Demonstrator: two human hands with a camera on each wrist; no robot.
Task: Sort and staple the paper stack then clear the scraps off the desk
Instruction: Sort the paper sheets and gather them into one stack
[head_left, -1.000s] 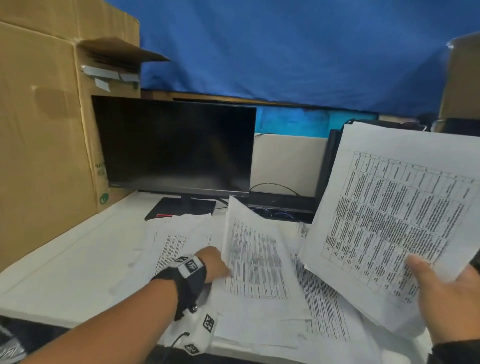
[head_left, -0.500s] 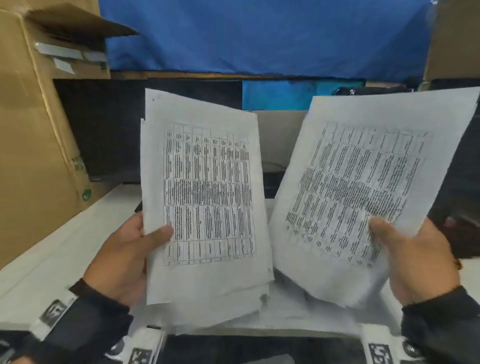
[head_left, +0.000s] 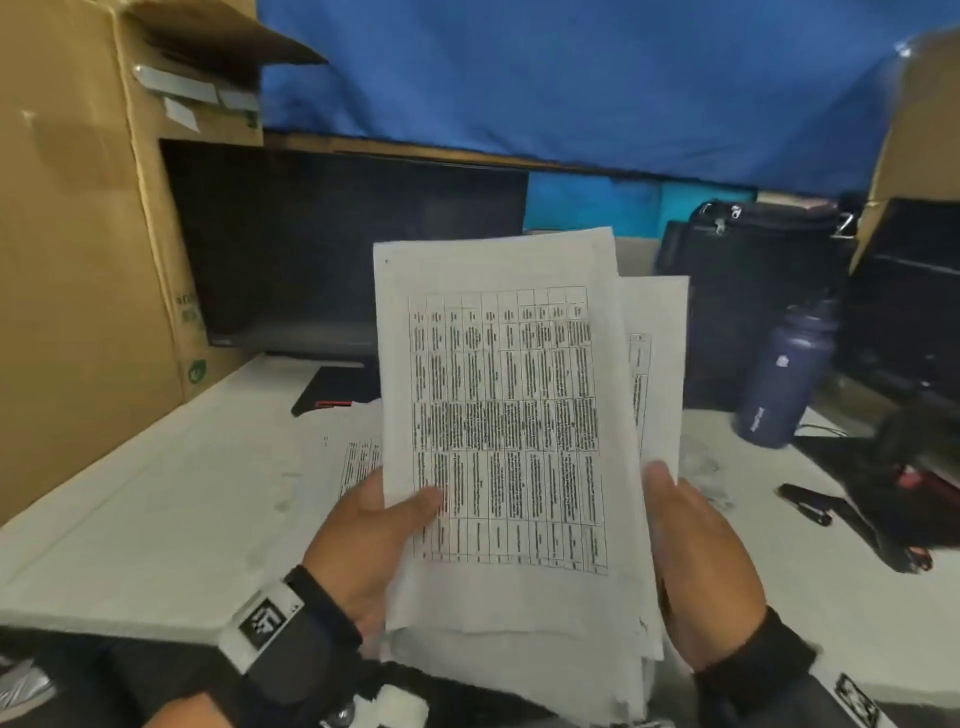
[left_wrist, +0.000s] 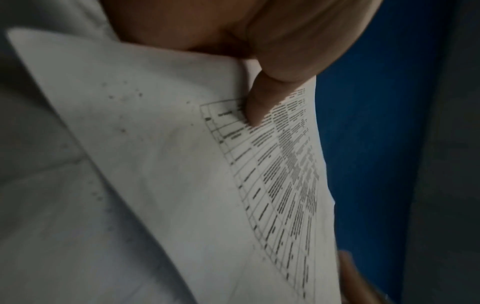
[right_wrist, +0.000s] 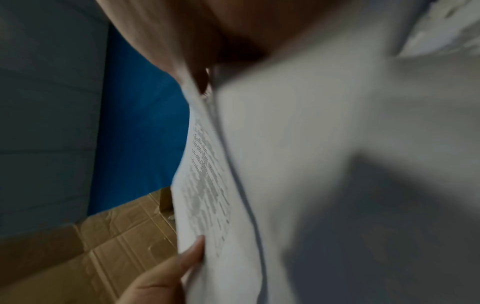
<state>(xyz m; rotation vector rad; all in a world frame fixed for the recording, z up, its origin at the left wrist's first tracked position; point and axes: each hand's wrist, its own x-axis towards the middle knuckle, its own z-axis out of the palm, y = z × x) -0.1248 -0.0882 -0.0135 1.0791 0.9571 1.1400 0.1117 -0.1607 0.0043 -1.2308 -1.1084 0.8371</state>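
I hold a stack of printed table sheets (head_left: 509, 415) upright above the desk's front edge. My left hand (head_left: 379, 535) grips its left edge, thumb lying across the front page (left_wrist: 259, 185). My right hand (head_left: 696, 561) grips the right edge, where a second sheet (head_left: 657, 364) sticks out behind the front one. The right wrist view shows the papers (right_wrist: 205, 185) edge-on and blurred. One more printed sheet (head_left: 358, 457) lies flat on the white desk (head_left: 156, 509). A crumpled paper scrap (head_left: 706, 473) lies right of the stack. A black stapler (head_left: 805, 503) rests further right.
A dark monitor (head_left: 337, 249) stands at the back, a large cardboard box (head_left: 78, 234) on the left. A dark blue bottle (head_left: 784, 384) and a black bag (head_left: 753, 280) stand at the back right, with dark clutter (head_left: 904, 478) along the right edge.
The two separate bundles I held apart have come together into one stack. Before that my left hand picked up sheets from the desk. The view has shifted right.
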